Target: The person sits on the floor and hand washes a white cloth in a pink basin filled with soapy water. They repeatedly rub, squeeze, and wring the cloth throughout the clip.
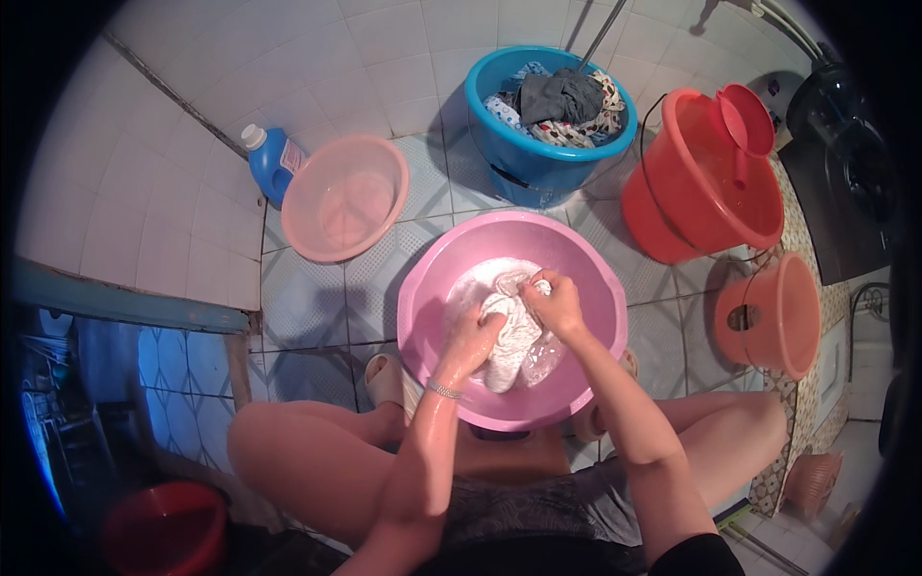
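Observation:
A pink plastic basin point(432, 309) stands on the tiled floor between my feet, with soapy, foamy water in its bottom. Both hands are inside its rim, gripping one wet white garment point(515, 331) that has small dark marks. My left hand point(472, 338), with a metal bracelet at the wrist, holds the cloth on its left side. At the upper right, my right hand point(555, 301) pinches a bunched part of it. The garment's lower end hangs down to the suds. Its exact kind cannot be made out.
Beyond the basin stands a blue bucket point(515, 169) heaped with clothes point(562, 101). A peach basin point(346, 198) and a blue detergent bottle point(270, 165) are at the left wall. To the right are a red bucket point(663, 194) with a red dipper point(745, 122) and an orange bucket point(778, 317).

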A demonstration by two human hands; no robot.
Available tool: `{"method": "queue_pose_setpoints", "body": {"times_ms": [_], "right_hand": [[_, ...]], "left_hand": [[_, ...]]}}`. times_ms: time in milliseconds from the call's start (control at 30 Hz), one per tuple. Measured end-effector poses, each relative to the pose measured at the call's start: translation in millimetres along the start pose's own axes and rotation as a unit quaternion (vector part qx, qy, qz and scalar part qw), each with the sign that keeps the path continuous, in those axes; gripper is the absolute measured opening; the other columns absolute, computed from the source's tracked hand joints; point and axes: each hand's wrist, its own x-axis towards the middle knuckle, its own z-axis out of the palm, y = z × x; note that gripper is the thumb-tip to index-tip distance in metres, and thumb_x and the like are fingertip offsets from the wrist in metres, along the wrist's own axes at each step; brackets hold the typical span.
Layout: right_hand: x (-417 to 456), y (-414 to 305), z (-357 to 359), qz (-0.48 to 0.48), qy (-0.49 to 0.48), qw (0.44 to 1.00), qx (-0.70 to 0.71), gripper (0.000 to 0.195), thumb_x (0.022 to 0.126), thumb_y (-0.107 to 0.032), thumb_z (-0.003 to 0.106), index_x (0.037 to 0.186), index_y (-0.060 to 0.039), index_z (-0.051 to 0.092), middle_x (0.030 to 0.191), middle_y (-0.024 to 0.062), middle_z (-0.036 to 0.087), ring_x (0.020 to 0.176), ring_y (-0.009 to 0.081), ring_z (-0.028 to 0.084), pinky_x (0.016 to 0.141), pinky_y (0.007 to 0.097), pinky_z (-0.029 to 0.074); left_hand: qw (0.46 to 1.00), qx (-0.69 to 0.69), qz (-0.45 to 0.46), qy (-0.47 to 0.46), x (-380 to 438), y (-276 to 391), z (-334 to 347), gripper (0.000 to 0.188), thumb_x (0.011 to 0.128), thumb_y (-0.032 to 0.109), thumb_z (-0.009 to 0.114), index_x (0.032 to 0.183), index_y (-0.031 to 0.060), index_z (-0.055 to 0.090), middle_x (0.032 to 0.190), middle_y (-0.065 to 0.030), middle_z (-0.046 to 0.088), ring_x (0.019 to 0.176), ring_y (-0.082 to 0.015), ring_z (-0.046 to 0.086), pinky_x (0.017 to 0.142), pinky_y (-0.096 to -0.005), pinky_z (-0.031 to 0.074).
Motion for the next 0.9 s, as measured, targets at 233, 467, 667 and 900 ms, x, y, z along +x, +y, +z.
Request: {"method": "queue_pose_setpoints", "body": {"times_ms": [233,467,667,900], "right_hand": [[-6.3,-37.5,-26.2,0.012,-0.259,0.91,0.323,0.008,0.073,-0.006,0.062,0.078,-0.0025,0.056,0.076,0.0017,0.057,0.068,0.0059,0.051,0.056,0.0195,0.04],[-18.4,20.6,-10.3,0.064,-0.291,0.951,0.086,0.023,0.067,-0.007,0.059,0.09,-0.0024,0.058,0.074,0.0011,0.056,0.064,0.0072,0.05,0.058,0.0207,0.041],[-12.6,60.0,-7.4,0.147,-0.026,0.901,0.406,0.042,0.063,0.003,0.045,0.104,-0.004,0.053,0.083,0.0085,0.058,0.07,0.0172,0.057,0.063,0.0261,0.047],[-88.3,-35.4,66.4,-0.402,0.089,0.911,-0.032,0.027,0.062,-0.016,0.06,0.087,-0.0067,0.058,0.068,0.0117,0.056,0.061,0.0256,0.056,0.054,0.0313,0.046]], "left_hand": [[0.986,0.082,0.141,-0.042,-7.3,6.6,-2.3,0.035,0.078,0.029,0.055,0.098,0.0009,0.052,0.085,-0.0103,0.058,0.082,-0.0145,0.054,0.072,-0.028,0.04],[0.917,-0.377,0.119,0.044,-27.8,36.1,-8.8,0.024,0.084,0.017,0.048,0.096,-0.003,0.052,0.085,-0.0062,0.056,0.077,-0.0108,0.053,0.069,-0.0258,0.044],[0.847,-0.529,0.041,0.038,-17.1,16.6,-15.0,0.025,0.083,0.015,0.049,0.101,-0.0022,0.049,0.1,-0.012,0.054,0.092,-0.0206,0.053,0.079,-0.035,0.045],[0.92,-0.374,-0.104,0.053,26.8,-82.9,10.4,0.027,0.08,0.031,0.053,0.093,0.0077,0.049,0.079,-0.0026,0.053,0.064,-0.0104,0.049,0.055,-0.0244,0.043]]}}
